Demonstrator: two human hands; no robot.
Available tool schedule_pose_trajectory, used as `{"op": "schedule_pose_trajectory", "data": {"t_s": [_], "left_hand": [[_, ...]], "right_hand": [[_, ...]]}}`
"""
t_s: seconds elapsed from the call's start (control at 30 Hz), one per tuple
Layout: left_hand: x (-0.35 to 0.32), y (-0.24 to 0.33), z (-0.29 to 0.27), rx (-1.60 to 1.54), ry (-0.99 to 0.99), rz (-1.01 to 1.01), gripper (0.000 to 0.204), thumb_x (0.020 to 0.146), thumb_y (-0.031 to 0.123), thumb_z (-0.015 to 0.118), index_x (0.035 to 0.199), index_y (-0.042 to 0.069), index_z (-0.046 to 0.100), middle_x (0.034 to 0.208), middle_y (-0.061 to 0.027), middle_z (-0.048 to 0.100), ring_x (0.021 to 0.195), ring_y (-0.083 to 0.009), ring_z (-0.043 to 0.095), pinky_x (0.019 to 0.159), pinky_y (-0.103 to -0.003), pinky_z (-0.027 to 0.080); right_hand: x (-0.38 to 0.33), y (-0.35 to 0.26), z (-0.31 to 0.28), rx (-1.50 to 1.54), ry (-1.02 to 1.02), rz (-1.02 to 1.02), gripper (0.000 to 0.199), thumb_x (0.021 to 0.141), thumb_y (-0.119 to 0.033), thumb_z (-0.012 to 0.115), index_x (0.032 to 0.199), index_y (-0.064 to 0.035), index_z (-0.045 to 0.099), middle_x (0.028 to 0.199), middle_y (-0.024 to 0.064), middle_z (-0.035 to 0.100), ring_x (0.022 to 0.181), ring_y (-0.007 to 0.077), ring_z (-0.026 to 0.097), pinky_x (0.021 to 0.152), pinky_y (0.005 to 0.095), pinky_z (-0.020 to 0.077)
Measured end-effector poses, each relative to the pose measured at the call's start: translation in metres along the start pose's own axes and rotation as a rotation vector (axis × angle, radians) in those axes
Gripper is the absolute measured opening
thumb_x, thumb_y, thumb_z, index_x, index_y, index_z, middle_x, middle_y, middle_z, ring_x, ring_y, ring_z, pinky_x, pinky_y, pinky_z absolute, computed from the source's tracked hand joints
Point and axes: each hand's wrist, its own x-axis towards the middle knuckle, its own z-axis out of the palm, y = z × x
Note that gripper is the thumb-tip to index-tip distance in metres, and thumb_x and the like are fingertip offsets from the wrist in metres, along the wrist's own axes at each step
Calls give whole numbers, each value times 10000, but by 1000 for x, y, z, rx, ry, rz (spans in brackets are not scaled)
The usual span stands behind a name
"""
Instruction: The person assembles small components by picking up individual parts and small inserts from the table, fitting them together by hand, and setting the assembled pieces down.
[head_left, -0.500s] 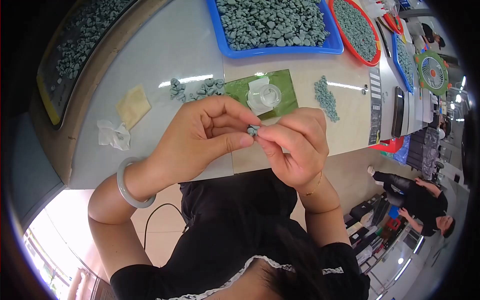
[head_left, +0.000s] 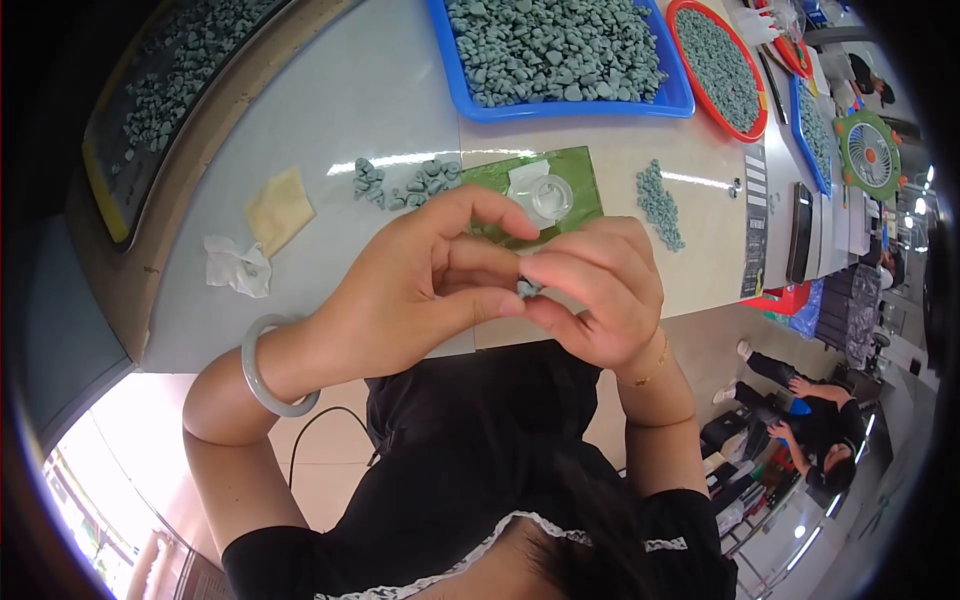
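- Nearest, the left hand [head_left: 420,290] and the right hand [head_left: 600,290] are pressed close together in front of the dark-shirted chest, fingertips meeting around one small grey-green stone [head_left: 527,288].
- Half a second ago the stone sat in much the same spot between the same fingertips; the hands have barely shifted, only the grip looks a touch tighter. To me that reads as the piece still being looked over or turned, not yet put down.
- The left hand pinches the stone with thumb and forefinger, its other fingers arched above; the right hand grips it from the other side, fingers curled in.
- A pale jade-coloured bangle [head_left: 268,368] sits on the left wrist, a thin gold bracelet [head_left: 650,372] on the right.
- Just beyond the hands, on the counter [head_left: 330,120], lies a green mat [head_left: 580,170] with a small clear round dish [head_left: 551,196] on it.
- Left of the mat, a small cluster of stones [head_left: 405,183]; right of it, another loose heap [head_left: 660,205].
- Further left, a yellowish cloth [head_left: 280,208] and a crumpled white tissue [head_left: 237,264].
- At the far edge, a blue tray [head_left: 560,50] heaped with stones, and a red round tray [head_left: 718,62] to its right.
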Motion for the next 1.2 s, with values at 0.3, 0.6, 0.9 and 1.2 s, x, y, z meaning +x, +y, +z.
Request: {"op": "schedule_pose_trajectory", "data": {"t_s": [0.3,0.6,0.9,1.2], "left_hand": [[6,27,-49,1117,491,377,105,747,-2,574,846,-23,602,793,-110,607,699,-241,606,648,-284,463],[13,36,-47,1281,558,69,89,720,-15,583,799,-35,617,698,-145,589,622,-249,577,584,-303,442],[18,26,-11,1443,570,129,66,729,-10,582,789,-33,596,738,-136,595,618,-257,575,575,-322,444],[13,31,-2,1001,618,315,42,804,-42,526,832,-13,534,779,-87,597,750,-156,601,693,-235,458]], "right_hand": [[44,64,-21,-260,-37,175,246,666,-55,699,903,-33,634,834,46,606,683,154,523,624,255,419],[22,81,-86,-233,251,525,142,762,-28,631,902,-11,641,786,32,624,698,91,582,660,203,444],[-19,95,-108,-289,-177,495,120,754,35,587,866,17,625,793,76,597,670,154,596,613,230,472],[-12,87,-100,-198,-214,596,67,752,22,578,817,25,564,761,89,552,669,167,538,616,264,425]]}}
